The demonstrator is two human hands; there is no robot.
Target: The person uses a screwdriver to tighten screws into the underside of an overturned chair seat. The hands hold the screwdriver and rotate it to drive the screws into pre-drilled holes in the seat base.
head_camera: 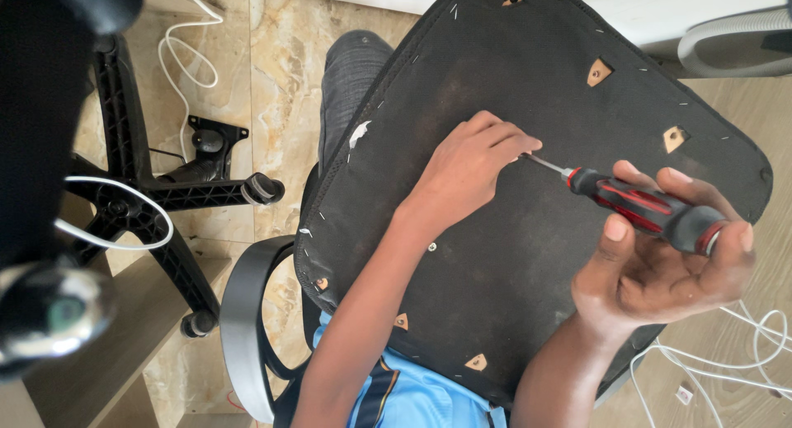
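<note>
A black fabric-covered chair seat (495, 255) lies upside down across my lap, with staples along its edge and several small cut-outs showing wood. My right hand (660, 263) grips a screwdriver (643, 207) with a red and black handle; its metal shaft points left and down to the seat. My left hand (470, 168) rests on the seat with its fingertips pinched around the screwdriver's tip, hiding whatever sits under it. A small screw head (431, 247) shows in the fabric near my left wrist.
A black star-shaped chair base with castors (157, 197) stands on the marble-patterned floor at the left, with a black metal mechanism plate (210, 139) beside it. White cables (190, 56) run at top left and bottom right. A curved black armrest (239, 329) sits below the seat.
</note>
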